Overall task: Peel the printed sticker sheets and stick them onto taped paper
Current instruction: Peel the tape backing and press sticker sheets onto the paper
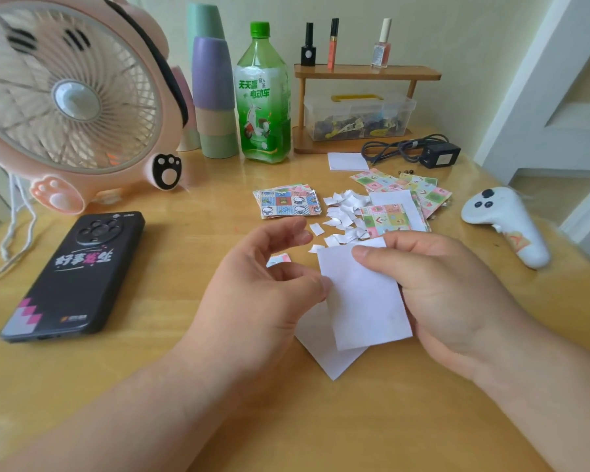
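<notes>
White side up, held the sheet (361, 294) clear of the wooden table (355, 424) in the right hand (457, 301), thumb pressed across its upper face and fingers curled beneath, so as to keep it flat and steady for the other hand's work. Pinched its left edge with the left hand (263, 287), thumb and a fingertip closed on the margin, forefinger lifted out of the way. Judged this as picking at the edge to start printed face and backing apart.

Could not tell the second white layer (315, 345) jutting out below as parting backing or as a separate paper on the table. Glimpsed a small printed piece (280, 258) just behind the left hand; could not tell whether held or lying.

Had supplies laid within easy reach ahead: a stack of printed sticker sheets (288, 201) to the left; a heap of white scraps (343, 212) in the middle, presumably discarded backing; fanned pastel sheets (407, 195) to the right, touching the heap. Had the phone (72, 274) and the controller (506, 223) out at either side, well apart from the work.
</notes>
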Available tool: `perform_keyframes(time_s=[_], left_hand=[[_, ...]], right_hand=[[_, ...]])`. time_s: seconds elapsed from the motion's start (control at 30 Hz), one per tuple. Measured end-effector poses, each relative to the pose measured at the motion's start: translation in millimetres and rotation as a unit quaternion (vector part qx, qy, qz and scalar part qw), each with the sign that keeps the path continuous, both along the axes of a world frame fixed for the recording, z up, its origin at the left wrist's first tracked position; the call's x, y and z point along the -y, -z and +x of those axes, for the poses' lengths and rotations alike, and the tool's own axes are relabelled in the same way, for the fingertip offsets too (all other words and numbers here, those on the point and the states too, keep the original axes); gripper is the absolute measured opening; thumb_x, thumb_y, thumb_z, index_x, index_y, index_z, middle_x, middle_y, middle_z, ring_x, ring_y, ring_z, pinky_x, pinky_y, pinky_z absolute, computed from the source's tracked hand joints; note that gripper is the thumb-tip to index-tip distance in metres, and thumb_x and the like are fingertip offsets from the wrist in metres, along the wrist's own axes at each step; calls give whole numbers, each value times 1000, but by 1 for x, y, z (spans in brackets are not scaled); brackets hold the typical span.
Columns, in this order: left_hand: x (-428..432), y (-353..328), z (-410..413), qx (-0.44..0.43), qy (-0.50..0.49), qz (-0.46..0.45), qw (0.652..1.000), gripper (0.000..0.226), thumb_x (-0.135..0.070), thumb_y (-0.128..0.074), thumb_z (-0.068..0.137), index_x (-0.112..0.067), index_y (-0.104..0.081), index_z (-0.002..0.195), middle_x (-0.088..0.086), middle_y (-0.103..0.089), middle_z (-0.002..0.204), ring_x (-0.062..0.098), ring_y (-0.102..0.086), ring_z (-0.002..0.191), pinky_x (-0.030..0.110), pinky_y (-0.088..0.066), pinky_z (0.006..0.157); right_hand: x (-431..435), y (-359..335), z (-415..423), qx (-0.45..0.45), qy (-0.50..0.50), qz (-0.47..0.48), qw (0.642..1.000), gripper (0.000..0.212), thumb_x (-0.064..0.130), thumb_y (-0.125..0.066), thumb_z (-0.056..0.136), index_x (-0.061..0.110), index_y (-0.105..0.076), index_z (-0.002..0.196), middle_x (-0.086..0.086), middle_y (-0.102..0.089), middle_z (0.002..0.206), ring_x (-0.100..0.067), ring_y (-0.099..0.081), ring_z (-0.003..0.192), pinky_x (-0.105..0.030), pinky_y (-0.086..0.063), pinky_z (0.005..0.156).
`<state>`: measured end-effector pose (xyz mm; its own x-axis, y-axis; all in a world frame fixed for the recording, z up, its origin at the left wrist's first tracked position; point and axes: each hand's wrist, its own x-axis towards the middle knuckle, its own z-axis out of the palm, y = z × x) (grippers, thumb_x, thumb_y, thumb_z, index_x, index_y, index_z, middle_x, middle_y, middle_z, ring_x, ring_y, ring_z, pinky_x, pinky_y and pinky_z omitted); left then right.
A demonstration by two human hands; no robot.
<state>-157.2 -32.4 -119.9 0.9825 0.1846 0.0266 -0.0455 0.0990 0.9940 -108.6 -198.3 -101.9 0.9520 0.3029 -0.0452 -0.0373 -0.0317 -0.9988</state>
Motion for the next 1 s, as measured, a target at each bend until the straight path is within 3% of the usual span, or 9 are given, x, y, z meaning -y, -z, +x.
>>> perform_keyframes(time_s=[0.07, 0.23, 0.4, 0.57, 0.67, 0.73, 0.83, 0.9, 1.0], left_hand=[[0, 0, -1, 7, 9, 4, 1000, 65, -9, -74, 61, -28, -64, 122, -17, -73, 103, 13, -66, 71, 29, -44, 67], [0, 0, -2, 10, 15, 15, 1000, 62, -8, -75, 63, -32, -67, 120, -12, -75, 91, 21, -59, 72, 43, -46, 82], [0, -3, -3, 25, 29, 13, 999, 64, -9, -75, 66, -28, -64, 126, -17, -74, 101, 12, -66, 75, 27, -43, 65], [1, -2, -3, 34, 24, 27, 999, 58, 5, -81, 79, -24, -64, 126, -18, -73, 98, 6, -64, 70, 19, -45, 58], [-1, -1, -3, 49, 23, 36, 998, 60, -7, -79, 69, -27, -65, 123, -16, -73, 102, 10, -61, 71, 23, -46, 59], [-1, -1, -3, 59, 33, 26, 997, 56, -10, -74, 69, -27, -67, 122, -14, -73, 106, 11, -57, 72, 26, -45, 60], [-3, -1, -3, 74, 65, -4, 995, 46, -7, -69, 71, -20, -73, 116, -4, -74, 108, 14, -59, 77, 24, -45, 68], [-4, -1, -3, 81, 93, -10, 992, 44, -6, -64, 68, -17, -76, 109, 8, -74, 99, 19, -62, 81, 24, -43, 77], [-4, 1, -4, 103, 98, 11, 990, 48, 1, -54, 69, -15, -76, 109, 7, -73, 97, 22, -64, 84, 14, -44, 68]], right_hand=[[-1, -1, -2, 17, 5, -14, 1000, 64, 40, -75, 68, -14, -45, 86, -12, -44, 79, -27, -37, 74, -43, -27, 69], [-1, -6, -4, 25, 0, -37, 999, 73, 46, -73, 65, -16, -49, 95, -13, -49, 82, -26, -42, 74, -43, -30, 68], [0, -10, -6, 0, -15, -11, 1000, 61, 35, -73, 72, -17, -51, 96, -44, -49, 84, -30, -49, 79, -45, -34, 71], [-1, -10, -4, -28, -28, 3, 999, 69, 34, -75, 71, -20, -42, 98, -13, -49, 89, -29, -44, 82, -45, -28, 73], [1, -7, -2, -43, -21, 20, 999, 70, 33, -77, 69, -20, -44, 98, -16, -50, 88, -30, -45, 81, -45, -30, 74], [6, -5, 1, -69, -17, 33, 997, 54, 22, -79, 75, -19, -54, 99, -28, -62, 88, -33, -55, 78, -43, -37, 74], [11, -4, 4, -136, -38, 62, 988, 33, 9, -70, 83, -11, -68, 109, -30, -71, 109, -36, -71, 91, -44, -49, 82], [12, -6, 5, -182, -69, 80, 978, 39, 11, -67, 79, -9, -70, 113, -27, -71, 115, -40, -70, 106, -46, -50, 89], [11, -8, 6, -224, -80, 97, 966, 50, 13, -66, 72, -6, -69, 119, -24, -71, 119, -40, -68, 112, -48, -49, 99]])
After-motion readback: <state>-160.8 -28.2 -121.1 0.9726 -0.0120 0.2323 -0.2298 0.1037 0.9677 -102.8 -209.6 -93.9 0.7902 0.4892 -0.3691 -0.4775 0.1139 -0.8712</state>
